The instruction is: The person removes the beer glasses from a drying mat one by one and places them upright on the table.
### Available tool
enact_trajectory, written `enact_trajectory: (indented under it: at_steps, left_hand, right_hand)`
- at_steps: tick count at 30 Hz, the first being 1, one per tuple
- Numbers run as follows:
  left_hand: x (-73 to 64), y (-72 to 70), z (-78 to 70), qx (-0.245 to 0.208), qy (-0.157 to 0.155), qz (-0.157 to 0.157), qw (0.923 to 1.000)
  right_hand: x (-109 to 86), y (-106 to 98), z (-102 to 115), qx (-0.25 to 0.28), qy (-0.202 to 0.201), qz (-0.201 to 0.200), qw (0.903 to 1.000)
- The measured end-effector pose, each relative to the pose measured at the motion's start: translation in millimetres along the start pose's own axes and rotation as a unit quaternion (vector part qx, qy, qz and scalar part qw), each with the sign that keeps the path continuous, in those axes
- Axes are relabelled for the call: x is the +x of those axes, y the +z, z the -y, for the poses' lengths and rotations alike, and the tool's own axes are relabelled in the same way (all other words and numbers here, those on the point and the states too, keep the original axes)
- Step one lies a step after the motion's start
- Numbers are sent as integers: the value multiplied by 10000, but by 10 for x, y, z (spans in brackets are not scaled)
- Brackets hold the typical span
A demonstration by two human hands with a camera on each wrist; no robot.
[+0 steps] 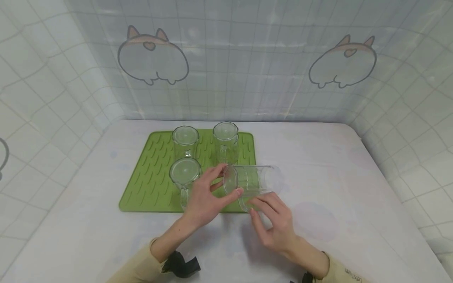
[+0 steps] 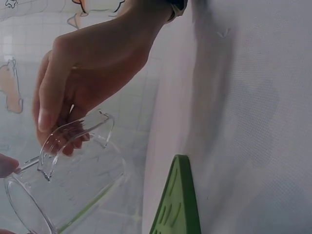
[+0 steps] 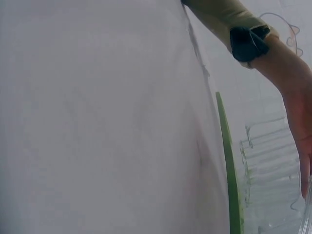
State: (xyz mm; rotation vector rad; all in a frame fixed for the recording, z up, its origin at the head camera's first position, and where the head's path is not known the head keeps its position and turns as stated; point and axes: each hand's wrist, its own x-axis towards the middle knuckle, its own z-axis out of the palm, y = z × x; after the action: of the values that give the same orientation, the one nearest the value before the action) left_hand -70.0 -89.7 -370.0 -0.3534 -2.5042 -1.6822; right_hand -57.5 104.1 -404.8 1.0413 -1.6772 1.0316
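Observation:
My left hand (image 1: 209, 198) grips a clear glass mug (image 1: 253, 177) at its base end, thumb on the near side and fingers on the far side. The mug lies sideways in the air, base to the left and mouth to the right. Its handle (image 2: 73, 141) points toward me, and my right hand (image 1: 276, 224) pinches it between thumb and fingers. Beside my left hand, an upside-down glass mug (image 1: 185, 171) stands on a green ridged mat (image 1: 145, 192). Two more inverted mugs stand behind: one at back left (image 1: 185, 136), another at back right (image 1: 225, 131).
A white cloth (image 1: 336, 169) covers the table around the mat. A tile-patterned sheet with cartoon animals (image 1: 153, 59) rises at the back and sides. Inverted mugs (image 3: 268, 161) also show beyond the mat edge in the right wrist view.

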Motion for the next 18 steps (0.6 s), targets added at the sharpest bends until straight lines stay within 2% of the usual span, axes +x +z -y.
enact_trajectory:
  at_steps: [5,10,18]
  left_hand:
    - [-13,15,-3,0,39,-88,10000]
    - [-19,20,-1,-106,120,-171,9997]
    - [-17,27,-5,-286,107,-240,9992]
  right_hand:
    - [77,-39,-18,-171,96,-339,9992]
    - [95,-96,-59,-442,421,-508,9968]
    - [48,-192,-181,-773,830,-472,9924]
